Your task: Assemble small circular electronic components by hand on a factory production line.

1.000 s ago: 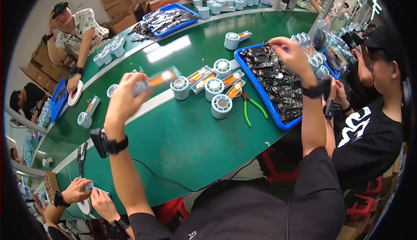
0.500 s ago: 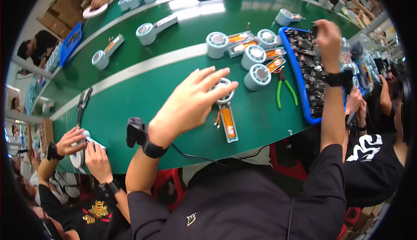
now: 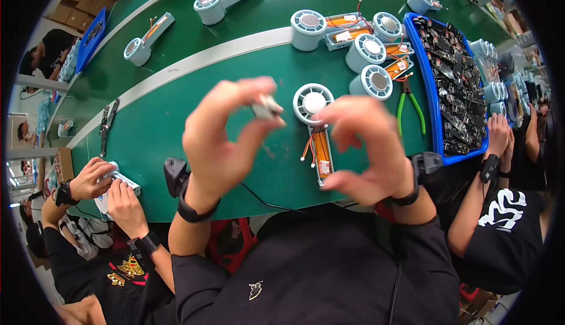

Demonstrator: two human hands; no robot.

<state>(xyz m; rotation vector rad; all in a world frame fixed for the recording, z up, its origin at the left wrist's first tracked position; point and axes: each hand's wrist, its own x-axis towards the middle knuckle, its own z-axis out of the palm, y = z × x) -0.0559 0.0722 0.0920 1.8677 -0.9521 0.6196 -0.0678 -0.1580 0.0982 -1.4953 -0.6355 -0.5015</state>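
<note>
My left hand is raised over the mat, thumb and fingers pinched on a small circuit board. The board is blurred and seen partly edge-on, with pale parts on it. Just right of it lies a light-blue handheld fan, round head away from me. Its handle is uncovered, showing an orange battery and thin wires with white plugs. My right hand curves about the fan's right side, thumb and fingers apart and smeared by motion; I cannot tell whether the fingertips touch it.
Several similar fans stand beyond, beside green-handled pliers. A blue tray full of dark circuit boards is at the right. A white strip crosses the green table. At left, a co-worker's hands hold a light-blue part.
My right hand has come from the blue tray to the fan in front of me. My left hand has drawn back from that fan and now pinches the circuit board. The whole view has shifted.
</note>
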